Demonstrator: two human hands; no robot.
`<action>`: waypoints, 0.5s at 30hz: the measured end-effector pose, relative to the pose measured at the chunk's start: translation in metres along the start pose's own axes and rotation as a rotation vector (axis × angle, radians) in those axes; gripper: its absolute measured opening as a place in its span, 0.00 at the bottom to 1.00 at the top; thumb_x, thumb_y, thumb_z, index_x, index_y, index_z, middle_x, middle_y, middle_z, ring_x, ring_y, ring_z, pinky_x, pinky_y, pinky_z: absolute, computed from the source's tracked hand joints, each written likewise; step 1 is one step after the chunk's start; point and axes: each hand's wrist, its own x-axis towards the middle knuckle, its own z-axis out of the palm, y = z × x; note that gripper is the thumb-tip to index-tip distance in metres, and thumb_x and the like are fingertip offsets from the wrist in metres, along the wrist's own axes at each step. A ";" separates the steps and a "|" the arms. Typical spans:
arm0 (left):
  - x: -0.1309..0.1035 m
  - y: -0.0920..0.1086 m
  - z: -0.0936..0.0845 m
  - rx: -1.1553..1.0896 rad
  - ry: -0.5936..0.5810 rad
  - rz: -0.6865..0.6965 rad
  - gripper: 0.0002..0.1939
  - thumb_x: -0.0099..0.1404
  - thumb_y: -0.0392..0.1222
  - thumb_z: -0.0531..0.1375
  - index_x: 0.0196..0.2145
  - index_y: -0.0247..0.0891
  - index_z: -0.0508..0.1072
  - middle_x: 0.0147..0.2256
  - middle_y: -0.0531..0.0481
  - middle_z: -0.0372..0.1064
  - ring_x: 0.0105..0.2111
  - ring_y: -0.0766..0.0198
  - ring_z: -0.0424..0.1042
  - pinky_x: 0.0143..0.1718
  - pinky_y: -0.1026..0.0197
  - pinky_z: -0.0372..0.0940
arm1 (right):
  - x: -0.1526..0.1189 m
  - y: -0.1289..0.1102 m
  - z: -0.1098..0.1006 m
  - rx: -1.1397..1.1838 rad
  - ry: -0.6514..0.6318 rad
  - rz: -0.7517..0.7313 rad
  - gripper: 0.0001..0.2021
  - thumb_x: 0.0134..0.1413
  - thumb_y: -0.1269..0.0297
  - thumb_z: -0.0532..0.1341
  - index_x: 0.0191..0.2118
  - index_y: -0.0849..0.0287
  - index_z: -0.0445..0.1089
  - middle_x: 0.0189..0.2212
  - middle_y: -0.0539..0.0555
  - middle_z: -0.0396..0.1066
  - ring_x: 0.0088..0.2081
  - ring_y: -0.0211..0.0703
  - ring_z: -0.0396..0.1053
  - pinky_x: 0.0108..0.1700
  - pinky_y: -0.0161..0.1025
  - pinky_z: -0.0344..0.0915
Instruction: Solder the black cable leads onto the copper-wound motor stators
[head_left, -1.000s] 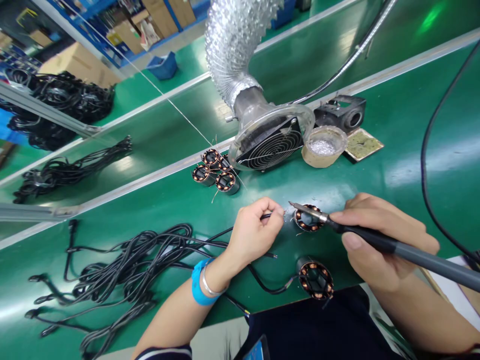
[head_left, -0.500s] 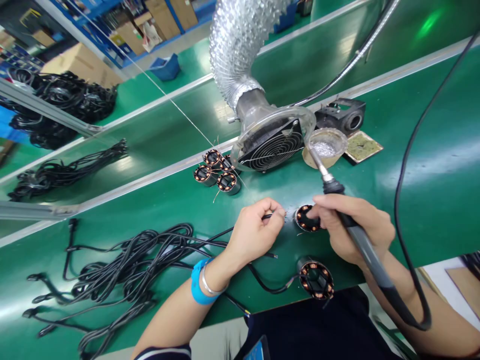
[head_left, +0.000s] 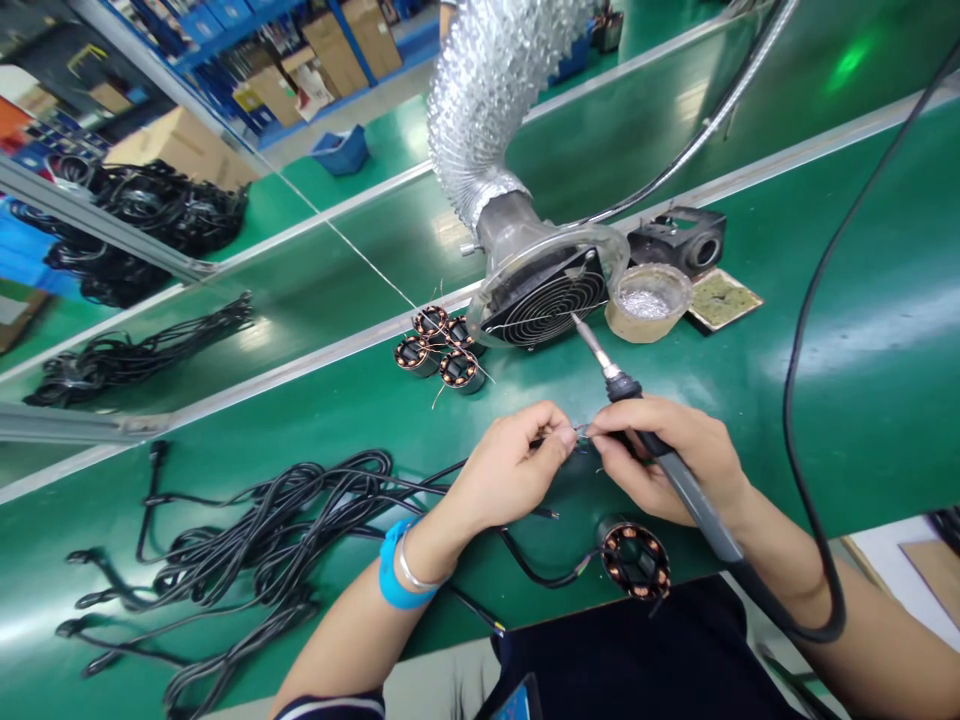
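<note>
My left hand (head_left: 521,462) pinches the end of a black cable, whose thin wires poke out at the fingertips. Close beside it, my right hand (head_left: 667,455) holds a soldering iron (head_left: 686,490), its tip pointing up and left toward the round fan grille (head_left: 547,305). The right thumb and forefinger meet at the thin wires. A copper-wound ring under the right hand is mostly hidden. Nearer my body, another copper-wound ring (head_left: 635,560) has a black cable joined to it.
Several wound rings (head_left: 459,370) stand left of the fan. A silvery duct (head_left: 495,100) rises behind it. To its right are a round pot (head_left: 649,303), a square yellowish pad (head_left: 720,300) and a black stand (head_left: 679,240). Coiled black cables (head_left: 277,530) lie at left.
My right hand has moved left, from the ring to the wires at my left fingertips. The iron's tip has swung left, away from the pot to before the fan.
</note>
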 end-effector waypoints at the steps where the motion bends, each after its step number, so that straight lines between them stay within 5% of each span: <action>1: 0.001 -0.001 0.001 -0.064 -0.005 -0.015 0.13 0.68 0.48 0.54 0.30 0.38 0.65 0.25 0.55 0.62 0.27 0.68 0.59 0.30 0.64 0.55 | -0.001 0.000 0.000 0.010 -0.019 0.006 0.15 0.55 0.76 0.62 0.45 0.53 0.67 0.33 0.48 0.75 0.29 0.37 0.72 0.34 0.35 0.73; 5: 0.005 -0.006 0.006 -0.344 -0.034 -0.109 0.18 0.63 0.54 0.59 0.26 0.37 0.63 0.21 0.57 0.58 0.20 0.72 0.53 0.23 0.66 0.49 | -0.001 0.000 0.002 0.031 -0.111 0.047 0.16 0.55 0.76 0.60 0.49 0.54 0.66 0.34 0.49 0.75 0.30 0.37 0.73 0.35 0.36 0.74; 10: 0.006 -0.007 0.012 -0.649 -0.145 -0.290 0.18 0.60 0.55 0.61 0.29 0.37 0.64 0.19 0.59 0.59 0.13 0.76 0.41 0.16 0.66 0.35 | -0.001 -0.001 0.004 0.073 -0.012 0.024 0.15 0.56 0.78 0.60 0.46 0.54 0.66 0.36 0.49 0.75 0.33 0.36 0.74 0.38 0.34 0.74; 15: 0.006 -0.006 0.015 -0.689 -0.025 -0.306 0.19 0.57 0.53 0.64 0.25 0.38 0.61 0.16 0.63 0.51 0.14 0.77 0.41 0.16 0.67 0.35 | 0.000 0.003 -0.003 0.051 -0.106 0.121 0.17 0.54 0.74 0.63 0.49 0.54 0.66 0.33 0.49 0.74 0.30 0.36 0.72 0.30 0.33 0.71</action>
